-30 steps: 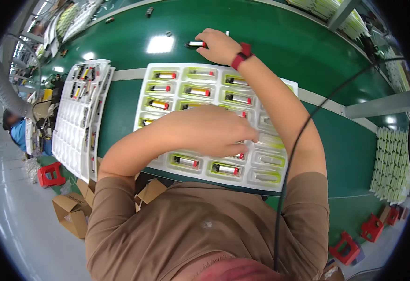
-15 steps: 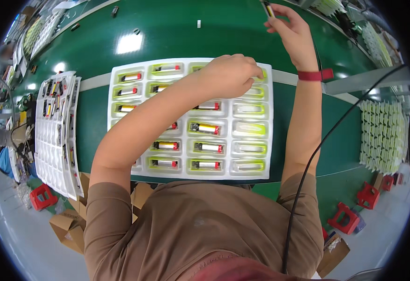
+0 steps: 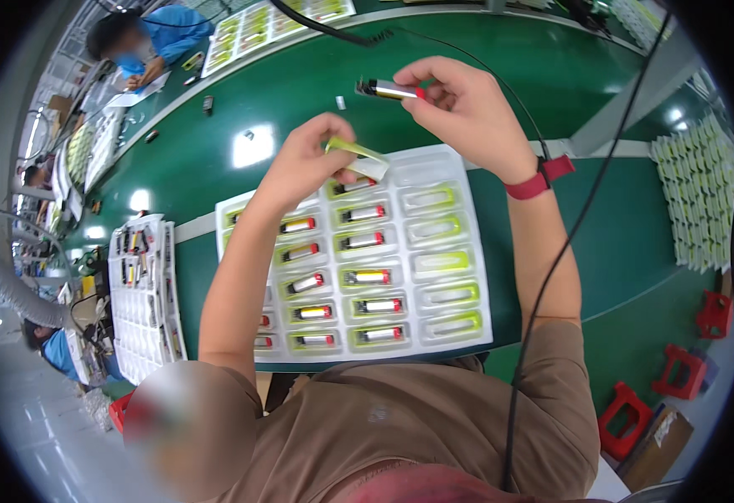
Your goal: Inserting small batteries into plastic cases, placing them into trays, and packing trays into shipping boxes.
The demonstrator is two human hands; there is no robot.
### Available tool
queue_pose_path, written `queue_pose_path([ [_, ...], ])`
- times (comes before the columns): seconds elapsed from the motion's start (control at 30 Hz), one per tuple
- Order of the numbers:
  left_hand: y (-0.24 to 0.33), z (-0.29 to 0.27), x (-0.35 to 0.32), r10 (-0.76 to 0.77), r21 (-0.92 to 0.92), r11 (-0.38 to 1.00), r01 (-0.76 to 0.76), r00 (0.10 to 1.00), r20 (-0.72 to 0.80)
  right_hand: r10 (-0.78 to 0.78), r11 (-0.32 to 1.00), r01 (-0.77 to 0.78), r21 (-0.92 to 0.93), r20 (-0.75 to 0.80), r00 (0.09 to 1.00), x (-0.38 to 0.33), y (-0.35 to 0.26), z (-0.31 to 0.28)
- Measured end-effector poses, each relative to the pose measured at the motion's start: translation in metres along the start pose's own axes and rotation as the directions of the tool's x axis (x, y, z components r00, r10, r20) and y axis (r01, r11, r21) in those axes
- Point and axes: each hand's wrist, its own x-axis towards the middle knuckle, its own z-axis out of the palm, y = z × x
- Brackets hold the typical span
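Observation:
My left hand [image 3: 310, 159] is closed around one end of a clear, yellow-green plastic shell [image 3: 365, 158], raised over the far side of a white compartment tray [image 3: 482, 323]. To its right, my right hand [image 3: 461, 107] pinches a small battery assembly [image 3: 392, 90] by its red end; the black end points left. Both hands are apart from each other. Similar assemblies [image 3: 367, 277] lie in shells in the tray's left and middle columns. The right column holds yellow-green shells [image 3: 440, 261] with no assembly visible inside. My left arm hides part of the tray's left side.
Stacked white trays [image 3: 140, 293] stand at the left, with a few assemblies in the top one. At the right is a pile of yellow-green shells [image 3: 692, 193]. A black cable [image 3: 580, 218] hangs before my right arm. Across the green table sits a person in blue [image 3: 174, 32].
My left hand has lifted the shell from the tray's far right corner and moved left. My right hand has come nearer, with the assembly now lying sideways. The view has shifted.

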Motion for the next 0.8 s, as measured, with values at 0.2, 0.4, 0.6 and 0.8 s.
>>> queue_pose_path([
  [0.2,-0.032,-0.031,-0.062,-0.032,-0.658,0.752,-0.045,0.994,-0.104,-0.098,0.995,0.097,0.016,0.162,0.982,-0.003,-0.022,0.038],
  [0.4,-0.033,-0.047,-0.081,0.109,-0.769,0.608,-0.197,0.980,-0.165,-0.316,0.948,0.319,0.016,0.189,0.930,-0.006,-0.032,0.073],
  [0.6,-0.036,-0.038,-0.095,0.196,-0.743,0.628,-0.231,0.971,-0.136,-0.442,0.880,0.462,-0.112,0.168,0.881,-0.012,-0.041,0.093],
  [0.8,-0.023,-0.028,-0.097,0.177,-0.690,0.690,-0.216,0.976,-0.129,-0.495,0.821,0.532,-0.205,0.209,0.844,-0.016,-0.040,0.098],
])
